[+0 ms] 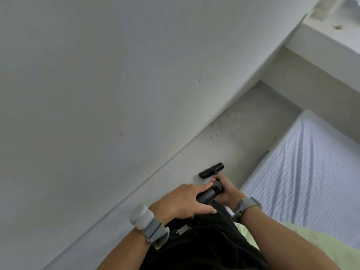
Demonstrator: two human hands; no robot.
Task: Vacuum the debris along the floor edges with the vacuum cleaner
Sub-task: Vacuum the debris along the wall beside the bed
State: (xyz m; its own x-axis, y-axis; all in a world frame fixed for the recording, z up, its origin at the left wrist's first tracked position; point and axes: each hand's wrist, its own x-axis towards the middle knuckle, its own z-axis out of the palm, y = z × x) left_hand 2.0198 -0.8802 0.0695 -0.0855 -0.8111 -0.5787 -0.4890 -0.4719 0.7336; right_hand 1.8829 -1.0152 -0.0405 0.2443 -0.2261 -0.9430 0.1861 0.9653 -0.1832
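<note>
1. Dark garment (204, 246): nearest the camera, lower centre. A pale green cloth (311, 250) lies to its right; what it is cannot be told.
2. Left hand (185, 201): grey strap on the wrist. It rests on top of the wand, fingers nearly straight along it and thumb spread, laid on it more than wrapped round it.
3. Right hand (226, 190): grey strap on the wrist, farther along the wand, just behind the nozzle. Its fingers curl round the tube from the right.
4. Wand (209, 192) of the vacuum cleaner: a dark tube whose long axis runs away from the person, far and slightly right.
5. Nozzle (211, 170): a black bar set crosswise to the wand, down on the floor (245, 152) near the foot of the wall (97, 94).
6. Debris (226, 123): pale flakes on the floor against the wall. They are well beyond the nozzle, roughly in line with the wand, and the right hand is the nearer. Reaching them likely means pushing straight ahead.
7. Bed sheet (311, 172): white waffle weave, bounding the floor strip on the right.
</note>
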